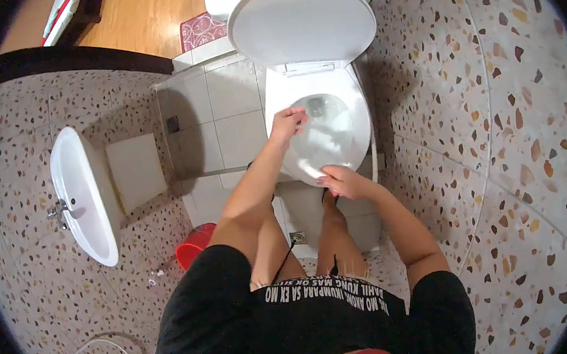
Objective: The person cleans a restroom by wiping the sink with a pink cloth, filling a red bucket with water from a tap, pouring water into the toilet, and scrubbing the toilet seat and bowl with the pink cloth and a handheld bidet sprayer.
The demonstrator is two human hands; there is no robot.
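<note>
A white toilet (272,92) stands in front of me with its lid (303,23) raised against the tank. Over the left side of the bowl, my left hand (289,122) has its fingers curled in; whether something small is between them cannot be made out. My right hand (347,181) is at the front rim of the bowl, fingers bent, next to a blurred white patch (309,167). That patch may be part of the rim or a held thing. Water (328,135) with bright reflections shows inside the bowl.
A white washbasin (82,194) with a metal faucet (59,214) is mounted on the left wall. A red bucket (196,245) stands on the lower left, near a floor drain (297,237). A white hose (121,350) loops at the bottom left. A patterned mat (202,31) lies beyond the raised sill.
</note>
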